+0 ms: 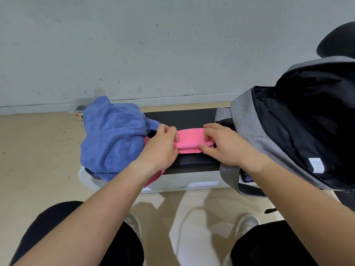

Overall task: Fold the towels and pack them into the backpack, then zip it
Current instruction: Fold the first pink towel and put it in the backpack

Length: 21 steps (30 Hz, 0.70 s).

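View from a head-worn camera, looking down past two bare forearms at a low black worktop (184,117) standing on a pale floor.

At the centre lies a pink towel (190,138), folded into a narrow band that runs from 9 o'clock to 3 o'clock across the worktop. The left hand (161,148) pinches the band's left end, fingers curled over the top and thumb at the near edge. The right hand (224,146) grips the right end in the same way, with its fingers spread on top of the cloth and its thumb under the near fold. More pink cloth hangs down below the left wrist.

At 9 o'clock from the pink towel, touching it, a blue towel (113,139) sits in a loose, unfolded heap that drapes over the worktop's left end.

At 3 o'clock, just beside the right hand, stands a grey backpack (247,127). Its main compartment is unzipped and gapes wide, showing black lining and a small white label (316,165).

At 11 o'clock, behind the blue towel, a clear plastic box (80,107) stands on the floor against a grey wall.
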{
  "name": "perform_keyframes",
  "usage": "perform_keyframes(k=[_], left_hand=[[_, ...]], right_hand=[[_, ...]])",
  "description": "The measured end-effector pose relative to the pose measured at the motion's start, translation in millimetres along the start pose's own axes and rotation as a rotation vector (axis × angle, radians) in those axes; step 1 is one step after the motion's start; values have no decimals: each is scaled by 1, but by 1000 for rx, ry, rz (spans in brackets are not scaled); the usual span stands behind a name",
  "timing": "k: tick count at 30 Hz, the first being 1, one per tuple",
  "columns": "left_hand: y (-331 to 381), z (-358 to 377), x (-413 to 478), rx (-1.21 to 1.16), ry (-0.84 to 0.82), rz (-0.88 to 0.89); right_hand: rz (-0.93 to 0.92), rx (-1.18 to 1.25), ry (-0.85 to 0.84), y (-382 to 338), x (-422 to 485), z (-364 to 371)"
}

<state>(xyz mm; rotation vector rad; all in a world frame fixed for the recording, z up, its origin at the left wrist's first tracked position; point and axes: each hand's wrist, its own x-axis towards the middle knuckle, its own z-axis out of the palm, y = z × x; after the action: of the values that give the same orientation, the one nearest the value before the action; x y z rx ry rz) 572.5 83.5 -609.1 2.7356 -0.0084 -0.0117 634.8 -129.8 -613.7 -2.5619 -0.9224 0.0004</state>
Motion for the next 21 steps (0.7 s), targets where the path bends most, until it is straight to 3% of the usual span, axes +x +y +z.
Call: perform_keyframes(k=[5, 11, 16, 21], left_hand=[[9, -5, -5, 237, 22, 2], [23, 7, 12, 308, 343, 23], [14, 30, 25, 293, 136, 24], [4, 36, 30, 285, 86, 33]], right_hand=[[125, -123, 116, -13, 5, 11], [195, -363, 168, -23, 8, 14], [228, -313, 147, -27, 14, 15], [41, -125, 112, -25, 23, 20]])
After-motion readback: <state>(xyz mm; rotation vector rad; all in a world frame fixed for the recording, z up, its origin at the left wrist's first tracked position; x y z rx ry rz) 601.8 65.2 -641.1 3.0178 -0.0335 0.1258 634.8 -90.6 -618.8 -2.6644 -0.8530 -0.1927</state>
